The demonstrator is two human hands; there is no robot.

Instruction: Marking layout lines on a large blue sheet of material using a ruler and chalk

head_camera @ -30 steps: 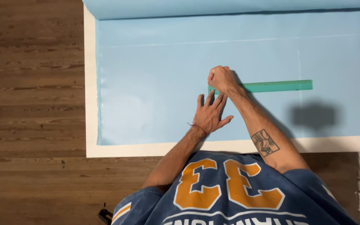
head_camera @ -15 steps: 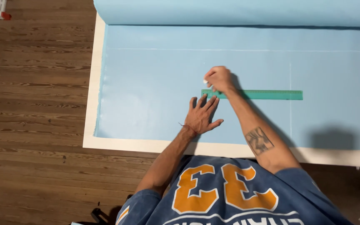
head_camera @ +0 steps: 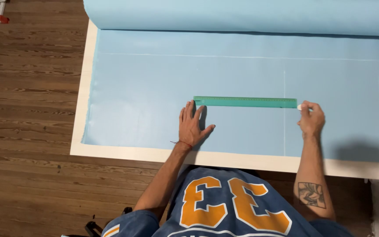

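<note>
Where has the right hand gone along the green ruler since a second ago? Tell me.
Yes: the right hand slid from the green ruler's left end to its right end.

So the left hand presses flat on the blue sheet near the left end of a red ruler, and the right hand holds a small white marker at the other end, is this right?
Not quite: the ruler is green, not red, as the head view shows. The rest holds: the left hand lies flat on the blue sheet near its left end, and the right hand holds a small white marker at the other end.
</note>
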